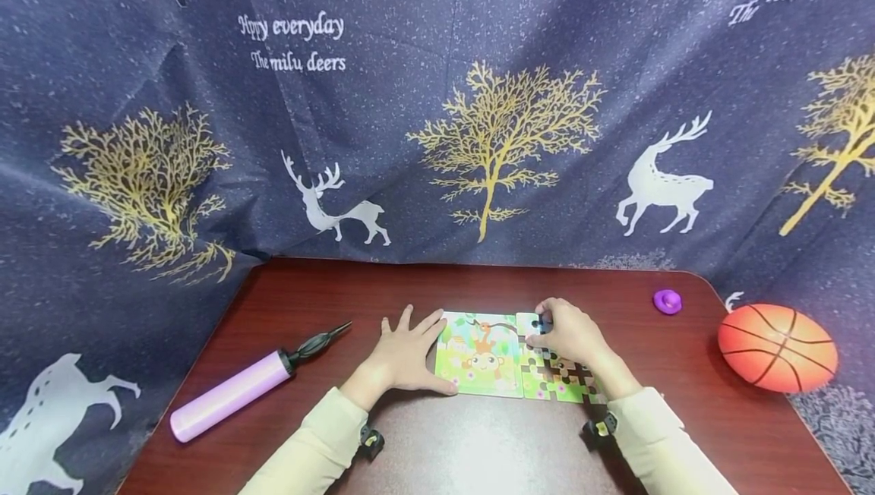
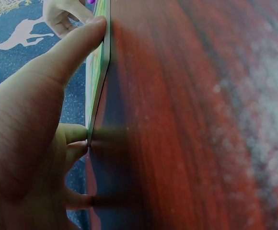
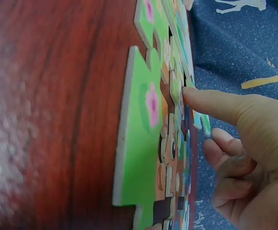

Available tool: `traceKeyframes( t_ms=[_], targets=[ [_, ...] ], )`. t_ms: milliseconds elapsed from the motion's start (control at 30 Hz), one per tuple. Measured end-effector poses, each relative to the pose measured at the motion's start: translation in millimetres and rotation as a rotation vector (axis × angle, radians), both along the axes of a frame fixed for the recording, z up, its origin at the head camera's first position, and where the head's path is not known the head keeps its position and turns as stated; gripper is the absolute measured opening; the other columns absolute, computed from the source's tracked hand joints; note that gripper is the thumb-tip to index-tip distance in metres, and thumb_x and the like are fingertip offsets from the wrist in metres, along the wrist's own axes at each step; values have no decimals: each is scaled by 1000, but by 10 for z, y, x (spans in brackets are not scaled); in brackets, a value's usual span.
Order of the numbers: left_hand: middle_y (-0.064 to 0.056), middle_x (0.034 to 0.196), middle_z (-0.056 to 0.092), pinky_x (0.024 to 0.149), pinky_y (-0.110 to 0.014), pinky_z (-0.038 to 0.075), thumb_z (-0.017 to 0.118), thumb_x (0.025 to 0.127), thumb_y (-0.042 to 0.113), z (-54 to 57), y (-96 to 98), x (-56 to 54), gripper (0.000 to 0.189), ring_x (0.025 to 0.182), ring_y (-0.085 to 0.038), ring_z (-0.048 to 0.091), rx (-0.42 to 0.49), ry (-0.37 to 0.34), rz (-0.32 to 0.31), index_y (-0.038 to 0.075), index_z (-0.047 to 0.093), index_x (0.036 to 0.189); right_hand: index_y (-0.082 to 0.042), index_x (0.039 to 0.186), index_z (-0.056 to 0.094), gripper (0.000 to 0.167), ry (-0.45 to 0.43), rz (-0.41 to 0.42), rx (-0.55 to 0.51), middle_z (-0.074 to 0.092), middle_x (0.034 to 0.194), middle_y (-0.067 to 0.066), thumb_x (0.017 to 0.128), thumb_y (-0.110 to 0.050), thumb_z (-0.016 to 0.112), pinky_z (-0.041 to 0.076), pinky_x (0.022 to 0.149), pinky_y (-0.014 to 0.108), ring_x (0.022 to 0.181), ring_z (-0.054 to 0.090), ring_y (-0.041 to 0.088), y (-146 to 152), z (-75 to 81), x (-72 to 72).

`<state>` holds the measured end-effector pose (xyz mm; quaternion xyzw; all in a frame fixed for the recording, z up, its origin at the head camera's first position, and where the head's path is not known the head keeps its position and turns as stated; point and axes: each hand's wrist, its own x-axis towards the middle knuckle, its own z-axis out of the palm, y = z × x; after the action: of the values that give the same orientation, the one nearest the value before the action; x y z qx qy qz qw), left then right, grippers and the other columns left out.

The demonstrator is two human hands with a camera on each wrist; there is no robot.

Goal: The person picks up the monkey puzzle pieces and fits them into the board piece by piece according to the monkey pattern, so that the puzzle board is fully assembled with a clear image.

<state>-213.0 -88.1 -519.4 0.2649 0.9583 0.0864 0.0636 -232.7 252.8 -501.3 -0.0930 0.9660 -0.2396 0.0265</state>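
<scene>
A square picture board (image 1: 481, 362) with a monkey on it lies flat on the table. My left hand (image 1: 405, 357) steadies its left side with fingers spread wide, fingertips near the top corner and thumb (image 2: 88, 36) over the near edge. Against the board's right side lies a partly joined jigsaw of a similar picture (image 1: 557, 387), with gaps between its pieces. My right hand (image 1: 573, 334) reaches over the jigsaw's far part. Its thumb and curled fingers pinch a light blue and green puzzle piece (image 3: 203, 123) near the top, partly hidden by the fingers.
Left on the brown table (image 1: 328, 290) lies a pink hand pump (image 1: 232, 398) with a black nozzle. At the right are a small purple hat-shaped thing (image 1: 668, 301) and an orange basketball (image 1: 778, 348). A dark blue deer-print cloth (image 1: 410, 206) hangs behind the table.
</scene>
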Motion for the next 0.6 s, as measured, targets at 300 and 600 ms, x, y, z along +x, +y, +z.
traceKeyframes(
  t_ms=[300, 600],
  targets=[
    [7, 171, 22, 105, -83, 22, 62, 64, 95, -10, 8, 0, 127, 154, -49, 16, -19, 3, 4, 26, 31, 165, -8, 118, 68, 53, 12, 1, 2, 67, 108, 7, 79, -36, 90, 54, 78, 50, 94, 66, 26, 6, -29, -15],
    [5, 170, 26, 103, -84, 24, 64, 64, 94, 17, 3, 9, 126, 152, -51, 19, -8, 14, -4, 23, 35, 164, -3, 130, 67, 71, -88, 21, -33, 65, 105, 8, 76, -41, 92, 52, 76, 47, 88, 60, 23, 59, -32, -111]
  ],
)
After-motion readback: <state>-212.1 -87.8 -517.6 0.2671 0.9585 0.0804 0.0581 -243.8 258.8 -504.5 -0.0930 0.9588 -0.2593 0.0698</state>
